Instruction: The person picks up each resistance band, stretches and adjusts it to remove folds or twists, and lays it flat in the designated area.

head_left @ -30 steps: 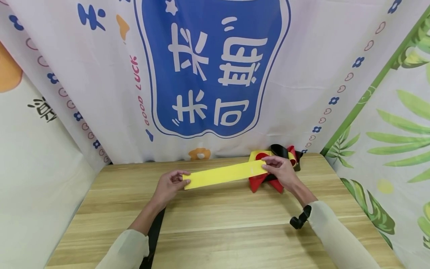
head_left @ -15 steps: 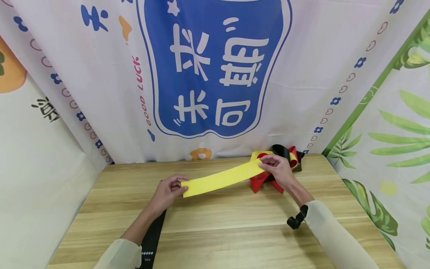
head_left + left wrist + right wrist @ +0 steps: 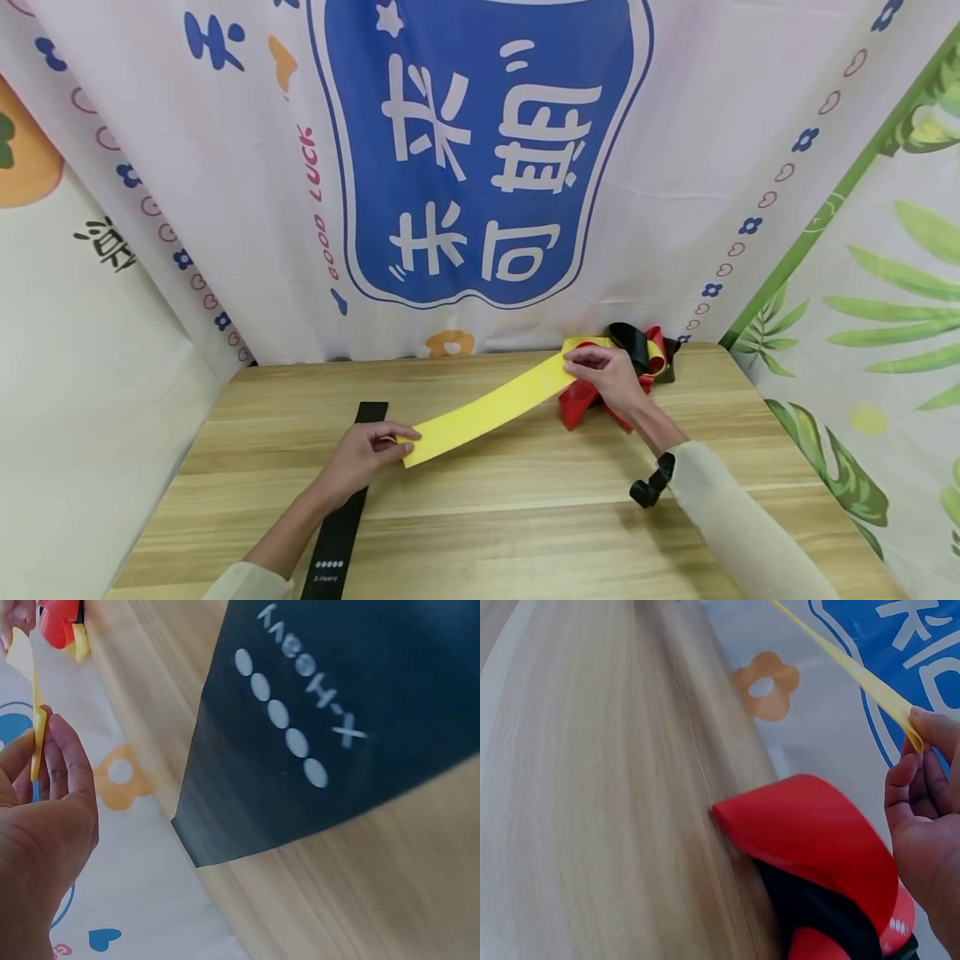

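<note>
A yellow resistance band (image 3: pixel 483 412) is stretched flat between my two hands above the table, sagging slightly and slanting down to the left. My left hand (image 3: pixel 360 458) pinches its lower left end between thumb and fingers. The upper right end is pinched by my right hand (image 3: pixel 611 379); in the right wrist view this end shows a folded loop (image 3: pixel 907 720). Under my left forearm lies a black resistance band (image 3: pixel 330 542), flat on the table, with "X-Heavy" and several dots printed on it. Behind my right hand sits a tangled pile of red, black and yellow bands (image 3: pixel 577 404).
The wooden table (image 3: pixel 487 533) reaches back to a white printed curtain (image 3: pixel 675 167) with a blue panel. Another curtain with green leaves (image 3: pixel 892 325) hangs on the right, and a pale one (image 3: pixel 90 358) on the left. A black strap (image 3: pixel 654 483) circles my right wrist.
My left hand has moved down and slightly left with its end of the yellow band, so the band slants more. My right hand has shifted slightly left. More of the black band is uncovered.
</note>
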{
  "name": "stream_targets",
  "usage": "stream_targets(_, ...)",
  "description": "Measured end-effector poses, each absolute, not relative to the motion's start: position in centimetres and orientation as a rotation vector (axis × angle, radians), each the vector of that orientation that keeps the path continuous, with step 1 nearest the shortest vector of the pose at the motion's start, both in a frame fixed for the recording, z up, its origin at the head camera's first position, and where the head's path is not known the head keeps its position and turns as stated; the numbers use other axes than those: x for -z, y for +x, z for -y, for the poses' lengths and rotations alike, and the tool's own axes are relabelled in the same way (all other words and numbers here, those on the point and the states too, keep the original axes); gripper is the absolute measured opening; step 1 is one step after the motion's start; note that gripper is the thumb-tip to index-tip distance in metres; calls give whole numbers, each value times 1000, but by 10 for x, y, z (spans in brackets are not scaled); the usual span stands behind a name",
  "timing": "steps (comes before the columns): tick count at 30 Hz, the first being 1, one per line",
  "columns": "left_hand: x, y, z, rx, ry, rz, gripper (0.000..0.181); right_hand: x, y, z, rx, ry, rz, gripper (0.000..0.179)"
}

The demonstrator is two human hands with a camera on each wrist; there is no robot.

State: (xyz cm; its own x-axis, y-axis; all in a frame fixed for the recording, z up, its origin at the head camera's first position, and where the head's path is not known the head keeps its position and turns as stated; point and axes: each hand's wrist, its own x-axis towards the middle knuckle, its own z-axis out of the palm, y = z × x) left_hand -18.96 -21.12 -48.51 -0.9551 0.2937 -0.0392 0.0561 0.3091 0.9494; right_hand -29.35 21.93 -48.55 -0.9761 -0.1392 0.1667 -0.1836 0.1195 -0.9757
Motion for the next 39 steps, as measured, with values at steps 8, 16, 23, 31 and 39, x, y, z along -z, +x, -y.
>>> stream_targets(8,486,-175,219,-1671,284,-2362,23,482,-295,-204,-2043,350,2326,34)
stream_targets(16,488,-162,225,-1624,246,-2368,19,482,-299,-186,-2045,451,2308,37)
stream_targets(23,490,-147,229,-1567,261,-2383,18,483,-304,-165,-2063,501,2295,38)
stream_targets(31,491,-134,234,-1526,246,-2367,20,486,-308,-142,-2119,548,2227,35)
stream_targets(39,495,-120,244,-1545,225,-2252,21,492,-310,-119,-2115,592,2223,29)
